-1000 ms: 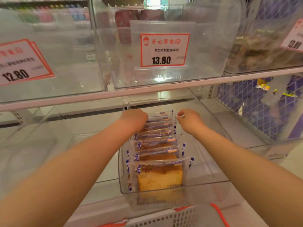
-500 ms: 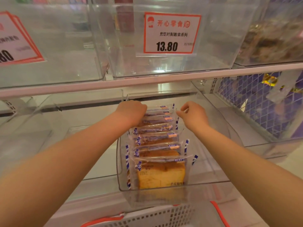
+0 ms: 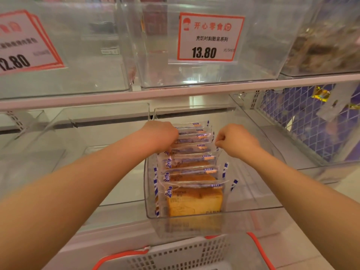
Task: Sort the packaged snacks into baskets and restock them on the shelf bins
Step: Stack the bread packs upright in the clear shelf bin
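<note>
A row of clear-wrapped toast slice packets (image 3: 191, 199) with blue-and-white edges stands upright in a clear shelf bin (image 3: 253, 208) on the lower shelf. My left hand (image 3: 161, 136) rests on the left ends of the rear packets, fingers curled down over them. At the right ends of the same rear packets, my right hand (image 3: 234, 141) has its fingertips pinched on a wrapper edge. A white slotted basket (image 3: 175, 254) with orange handles sits just below the bin at the bottom of the view.
Clear bins fill the upper shelf (image 3: 175, 93), one carrying a 13.80 price tag (image 3: 209, 37), another a 12.80 tag (image 3: 23, 41). A clear bin (image 3: 87, 133) lies left of the toast bin. A purple wire mesh panel (image 3: 303, 121) stands at the right.
Both hands have stayed at the rear packets, the right hand shifting slightly forward along the row. The camera has tilted so the shelf and tags sit lower in view.
</note>
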Available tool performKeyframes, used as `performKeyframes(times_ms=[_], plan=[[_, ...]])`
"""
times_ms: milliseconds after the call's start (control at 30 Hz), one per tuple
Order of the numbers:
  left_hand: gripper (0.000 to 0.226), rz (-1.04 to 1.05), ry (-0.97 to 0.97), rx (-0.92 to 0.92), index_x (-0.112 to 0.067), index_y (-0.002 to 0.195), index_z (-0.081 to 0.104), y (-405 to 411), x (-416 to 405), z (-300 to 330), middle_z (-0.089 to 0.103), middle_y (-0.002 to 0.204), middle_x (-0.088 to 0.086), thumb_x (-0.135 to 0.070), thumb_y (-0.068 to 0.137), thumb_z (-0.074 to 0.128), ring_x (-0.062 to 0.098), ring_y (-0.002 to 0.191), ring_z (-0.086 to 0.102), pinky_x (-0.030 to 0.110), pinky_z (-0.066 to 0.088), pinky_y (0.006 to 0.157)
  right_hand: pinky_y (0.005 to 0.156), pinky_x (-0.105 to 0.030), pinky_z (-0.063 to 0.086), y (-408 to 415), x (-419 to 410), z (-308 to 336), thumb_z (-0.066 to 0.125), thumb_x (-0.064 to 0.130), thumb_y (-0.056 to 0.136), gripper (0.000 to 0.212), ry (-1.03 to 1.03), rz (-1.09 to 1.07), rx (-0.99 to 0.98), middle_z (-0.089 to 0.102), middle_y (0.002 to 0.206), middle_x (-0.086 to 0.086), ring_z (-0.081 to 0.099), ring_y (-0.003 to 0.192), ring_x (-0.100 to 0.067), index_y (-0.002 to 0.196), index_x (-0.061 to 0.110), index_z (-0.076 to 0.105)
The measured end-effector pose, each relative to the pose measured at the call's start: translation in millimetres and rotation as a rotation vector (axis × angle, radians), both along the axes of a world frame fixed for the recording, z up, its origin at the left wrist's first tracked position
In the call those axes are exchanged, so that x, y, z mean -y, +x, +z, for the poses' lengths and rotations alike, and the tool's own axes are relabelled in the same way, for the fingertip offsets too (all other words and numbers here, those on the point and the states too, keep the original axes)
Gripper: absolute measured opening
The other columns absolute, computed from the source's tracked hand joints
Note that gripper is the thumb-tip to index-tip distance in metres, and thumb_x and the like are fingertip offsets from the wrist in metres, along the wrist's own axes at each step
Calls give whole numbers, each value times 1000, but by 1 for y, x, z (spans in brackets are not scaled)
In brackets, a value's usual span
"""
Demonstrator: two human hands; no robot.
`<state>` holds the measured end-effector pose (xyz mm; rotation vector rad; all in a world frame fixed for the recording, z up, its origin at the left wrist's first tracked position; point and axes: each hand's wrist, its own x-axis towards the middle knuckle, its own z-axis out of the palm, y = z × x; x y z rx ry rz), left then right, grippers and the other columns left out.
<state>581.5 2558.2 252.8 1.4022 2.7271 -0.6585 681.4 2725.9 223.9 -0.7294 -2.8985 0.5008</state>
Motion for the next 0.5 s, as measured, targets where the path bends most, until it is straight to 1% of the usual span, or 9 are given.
performKeyframes(times_ms=[67,133,200,267,333,367,400,433,500], plan=[[7,1,20,12,-17,93,60,0,0,-2,44,69,-5,-23,90,57,18,74,55,30,45,62,77,-38,55,1,2,-2,54,10,88,17,30,-30,41,69,92,-7,64,84,-25,88,10,71],[12,14,37,53,-17,97,60,-1,1,0,50,75,-4,-27,90,57,19,80,57,31,45,65,79,-39,55,3,4,-3,53,8,89,18,-3,-40,46,69,95,-9,64,86,-26,93,8,71],[24,19,95,105,-18,110,57,0,7,4,59,95,0,-33,91,56,21,93,57,33,47,73,84,-38,51,10,8,2,52,11,92,21,-27,-18,-20,66,106,-8,61,95,-27,107,9,67],[32,8,277,146,-19,119,53,8,17,8,60,110,2,-36,92,53,20,100,56,35,48,81,81,-33,47,25,15,9,53,15,93,23,8,76,-165,60,103,-4,57,94,-22,114,13,61],[24,-44,544,214,-18,110,58,29,34,8,62,106,0,-33,92,51,16,96,56,34,48,84,71,-23,42,52,27,14,54,15,92,12,27,265,-264,57,86,5,55,81,-11,99,16,63],[18,-74,644,250,-19,102,60,42,44,5,63,100,-1,-31,92,51,14,91,57,33,48,84,66,-16,39,67,35,15,56,15,91,9,-14,375,-259,57,77,10,55,74,-3,91,16,65],[15,-112,690,269,-20,92,61,55,55,3,64,93,-3,-30,92,51,13,86,57,32,48,81,62,-12,37,82,42,15,58,15,90,9,-76,483,-220,57,72,14,54,68,1,86,16,66],[16,-162,682,264,-19,86,60,68,66,-2,63,87,-2,-30,92,51,15,81,57,31,48,76,61,-11,37,96,48,13,59,17,90,9,-120,576,-161,59,71,14,53,65,1,85,16,67],[21,-329,606,176,-15,78,62,92,84,-9,63,78,1,-29,91,53,21,75,59,30,46,65,64,-16,36,117,57,7,58,24,91,14,-96,707,-64,61,78,7,49,68,-3,88,14,67]])
